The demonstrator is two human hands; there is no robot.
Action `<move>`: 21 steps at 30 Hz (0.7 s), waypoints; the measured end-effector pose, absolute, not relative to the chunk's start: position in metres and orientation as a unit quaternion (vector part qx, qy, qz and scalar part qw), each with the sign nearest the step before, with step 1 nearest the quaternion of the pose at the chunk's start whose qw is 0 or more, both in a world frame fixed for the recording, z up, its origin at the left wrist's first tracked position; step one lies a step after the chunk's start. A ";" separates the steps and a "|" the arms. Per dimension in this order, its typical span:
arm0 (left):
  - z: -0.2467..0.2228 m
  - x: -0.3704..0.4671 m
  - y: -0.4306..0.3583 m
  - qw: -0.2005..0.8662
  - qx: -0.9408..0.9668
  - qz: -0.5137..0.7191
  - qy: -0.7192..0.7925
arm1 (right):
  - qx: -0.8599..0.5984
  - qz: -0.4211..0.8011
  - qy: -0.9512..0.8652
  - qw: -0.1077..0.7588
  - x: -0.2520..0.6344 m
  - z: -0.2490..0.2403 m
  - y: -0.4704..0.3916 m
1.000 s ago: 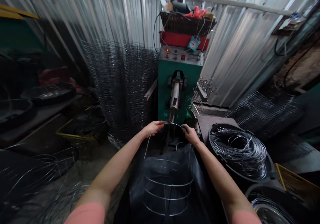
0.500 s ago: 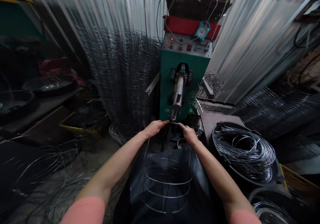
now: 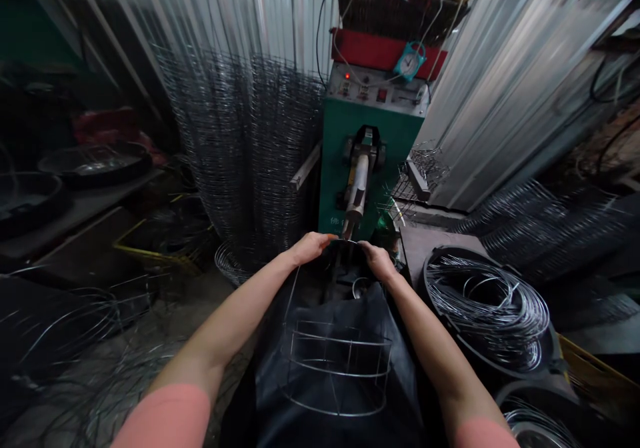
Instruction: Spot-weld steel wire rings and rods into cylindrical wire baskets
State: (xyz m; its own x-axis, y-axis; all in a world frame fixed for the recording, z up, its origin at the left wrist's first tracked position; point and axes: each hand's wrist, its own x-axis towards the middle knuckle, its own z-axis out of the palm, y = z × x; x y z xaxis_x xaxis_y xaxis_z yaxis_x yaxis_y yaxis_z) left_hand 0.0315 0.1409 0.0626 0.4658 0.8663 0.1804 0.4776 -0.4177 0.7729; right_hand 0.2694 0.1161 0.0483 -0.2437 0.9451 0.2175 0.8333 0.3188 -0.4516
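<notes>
A wire frame (image 3: 339, 372) of thin metal rings and rods lies over the dark apron (image 3: 273, 385) on my lap and reaches forward to my hands. My left hand (image 3: 311, 247) pinches its far ring from the left. From the right, my right hand (image 3: 379, 260) grips the same ring between thumb and fingers. Between the two hands, the ring passes right at the tip of the electrode arm (image 3: 356, 191) on a green welding machine (image 3: 330, 155). Whether the tip touches the wire I cannot tell.
Tall stacks of wire frames (image 3: 235, 148) stand left of the machine. A black tub (image 3: 430, 281) of wire rings (image 3: 520, 301) is at my right, with another tub below it. Loose wires (image 3: 115, 381) cover the floor at left. A teal clock (image 3: 411, 60) hangs above the control panel.
The wire frame has turned in my hands, so its near rings and rods sit differently over the apron. Both hands stay close to the electrode tip, and the view has shifted slightly.
</notes>
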 end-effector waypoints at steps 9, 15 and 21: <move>0.063 0.034 0.142 0.318 0.788 0.322 0.417 | -0.552 0.150 -0.772 0.278 0.270 0.048 0.116; 0.064 0.035 0.143 0.340 0.783 0.316 0.414 | -0.559 0.140 -0.776 0.256 0.270 0.047 0.117; 0.066 0.034 0.143 0.324 0.787 0.310 0.423 | -0.567 0.149 -0.768 0.257 0.270 0.046 0.116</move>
State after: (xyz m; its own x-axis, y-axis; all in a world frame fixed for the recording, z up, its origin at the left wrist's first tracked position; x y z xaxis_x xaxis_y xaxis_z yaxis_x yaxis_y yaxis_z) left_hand 0.0339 0.1435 0.0664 0.4499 0.8672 0.2134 0.4649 -0.4314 0.7731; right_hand 0.2702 0.1161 0.0465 -0.2244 0.9480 0.2256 0.7948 0.3120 -0.5205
